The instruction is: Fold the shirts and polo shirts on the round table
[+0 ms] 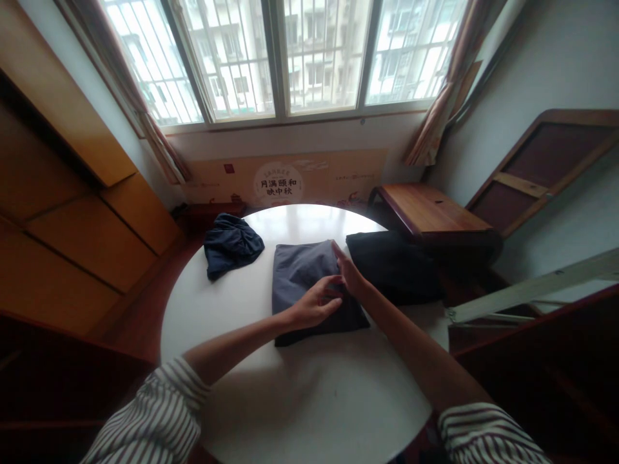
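Note:
A grey folded garment (300,274) lies flat in the middle of the round white table (213,335). Over its right half is my left hand (316,303), fingers stretched out and apart, pointing right. My right hand (349,270) is at the garment's right edge, held on its side with straight fingers pointing away from me. The left fingertips come close to the right palm; whether they touch I cannot tell. A black folded garment (394,264) lies just right of my right hand. To the left, a crumpled navy garment (231,245) rests near the table's far-left edge.
Behind the table stand a low wooden table (430,209) and a printed banner (333,177) below the barred windows. Wooden cabinets (82,238) line the left wall. A framed panel (546,167) leans on the right wall, with a pale wooden beam (532,287) nearer the table.

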`<state>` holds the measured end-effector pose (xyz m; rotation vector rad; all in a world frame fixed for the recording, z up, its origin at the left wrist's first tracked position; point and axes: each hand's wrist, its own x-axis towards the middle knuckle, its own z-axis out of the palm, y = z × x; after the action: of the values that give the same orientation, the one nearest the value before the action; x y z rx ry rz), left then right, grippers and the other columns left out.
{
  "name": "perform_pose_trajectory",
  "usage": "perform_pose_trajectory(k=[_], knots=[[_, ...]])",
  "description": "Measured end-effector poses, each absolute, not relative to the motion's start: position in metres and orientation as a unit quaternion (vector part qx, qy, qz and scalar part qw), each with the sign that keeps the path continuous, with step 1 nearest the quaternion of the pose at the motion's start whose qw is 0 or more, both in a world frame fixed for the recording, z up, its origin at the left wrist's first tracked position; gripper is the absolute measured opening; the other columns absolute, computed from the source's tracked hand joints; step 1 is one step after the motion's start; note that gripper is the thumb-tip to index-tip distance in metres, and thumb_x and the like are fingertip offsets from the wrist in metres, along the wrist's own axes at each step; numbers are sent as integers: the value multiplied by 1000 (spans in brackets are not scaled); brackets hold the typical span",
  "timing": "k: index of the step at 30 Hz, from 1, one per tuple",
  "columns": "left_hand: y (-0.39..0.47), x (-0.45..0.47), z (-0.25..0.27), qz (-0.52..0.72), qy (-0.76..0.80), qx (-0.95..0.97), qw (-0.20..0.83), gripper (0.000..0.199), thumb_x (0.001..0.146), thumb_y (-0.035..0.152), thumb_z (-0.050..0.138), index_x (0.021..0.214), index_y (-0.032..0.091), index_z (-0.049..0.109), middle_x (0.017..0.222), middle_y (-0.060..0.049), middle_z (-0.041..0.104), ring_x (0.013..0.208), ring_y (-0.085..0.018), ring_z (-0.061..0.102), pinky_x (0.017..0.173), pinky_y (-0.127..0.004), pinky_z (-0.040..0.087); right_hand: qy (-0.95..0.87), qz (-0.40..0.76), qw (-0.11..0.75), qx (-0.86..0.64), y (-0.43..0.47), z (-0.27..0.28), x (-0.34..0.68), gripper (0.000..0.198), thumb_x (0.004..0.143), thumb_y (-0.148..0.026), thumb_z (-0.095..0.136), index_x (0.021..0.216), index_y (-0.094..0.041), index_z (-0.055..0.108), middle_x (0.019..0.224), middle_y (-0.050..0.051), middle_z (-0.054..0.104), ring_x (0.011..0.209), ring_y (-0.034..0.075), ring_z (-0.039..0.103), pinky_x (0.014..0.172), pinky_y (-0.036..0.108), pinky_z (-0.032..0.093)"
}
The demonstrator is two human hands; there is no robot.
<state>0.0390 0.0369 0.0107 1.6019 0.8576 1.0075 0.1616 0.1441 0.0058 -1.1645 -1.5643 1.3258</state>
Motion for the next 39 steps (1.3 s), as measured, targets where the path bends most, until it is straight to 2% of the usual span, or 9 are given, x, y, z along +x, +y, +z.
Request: perform_pose_trajectory(k=[3, 7, 12, 18, 22, 27, 32, 36, 39], knots=[[23, 44, -2, 384, 387, 751, 373, 49, 92, 29, 56, 139, 21, 42, 136, -15, 49, 121, -24, 55, 103, -42, 48, -519, 617, 384, -449, 150, -3, 162, 43, 73, -24, 67, 114, -15, 59, 99, 8, 72, 92, 23, 69, 84, 34, 55], [3, 44, -1, 276, 407, 851, 183, 72, 85, 41, 65, 144, 13, 36, 144, -21, 41, 133, -35, 41, 112, -50, 37, -516, 612, 409, -438, 153, -12, 158, 51, 70, -15, 58, 121, -18, 54, 99, 4, 72, 92, 20, 69, 85, 34, 55], [-6, 50, 3, 140, 521, 840, 48, 65, 87, 37, 61, 142, 8, 41, 129, -26, 52, 114, -39, 52, 91, -52, 47, -514, 597, 463, -405, 157, -7, 162, 61, 67, -13, 56, 127, -20, 53, 108, 5, 71, 105, 22, 66, 94, 36, 52], [1, 53, 13, 66, 507, 859, 29, 36, 89, 28, 58, 120, 10, 58, 106, -21, 58, 96, -33, 56, 70, -39, 50, -471, 619, 438, -450, 162, 1, 173, 63, 67, -15, 65, 129, -19, 53, 101, 6, 72, 91, 22, 69, 86, 36, 55], [2, 54, 12, 54, 493, 868, 24, 25, 87, 11, 51, 110, 8, 61, 99, -20, 57, 91, -31, 56, 63, -37, 49, -470, 609, 413, -487, 172, 5, 168, 67, 67, -19, 76, 130, -17, 53, 94, 6, 71, 81, 20, 69, 75, 32, 57], [6, 54, 9, 53, 450, 891, -20, 26, 89, 4, 43, 108, 7, 60, 100, -18, 58, 89, -28, 56, 69, -36, 50, -510, 548, 395, -532, 200, 12, 153, 62, 67, -12, 76, 126, -12, 56, 87, 6, 69, 69, 17, 65, 62, 28, 55], [8, 54, 10, 101, 392, 914, -36, 33, 95, 8, 38, 125, 9, 51, 107, -14, 57, 99, -25, 54, 86, -35, 50, -539, 484, 405, -558, 223, 18, 152, 53, 73, -5, 63, 125, -14, 58, 88, 4, 69, 64, 11, 61, 56, 20, 49], [3, 56, 8, 91, 426, 900, -32, 41, 96, 17, 43, 136, 8, 42, 111, -14, 55, 98, -25, 54, 79, -35, 51, -570, 439, 358, -595, 233, 15, 150, 28, 73, -17, 71, 99, -8, 69, 71, 4, 67, 59, 14, 60, 53, 23, 49], [2, 57, 7, 58, 414, 908, -31, 31, 93, 9, 41, 123, 8, 50, 105, -14, 55, 97, -25, 54, 79, -34, 50, -606, 381, 332, -614, 240, 13, 145, 18, 70, -19, 74, 85, -8, 72, 74, 7, 70, 68, 17, 64, 62, 25, 52]])
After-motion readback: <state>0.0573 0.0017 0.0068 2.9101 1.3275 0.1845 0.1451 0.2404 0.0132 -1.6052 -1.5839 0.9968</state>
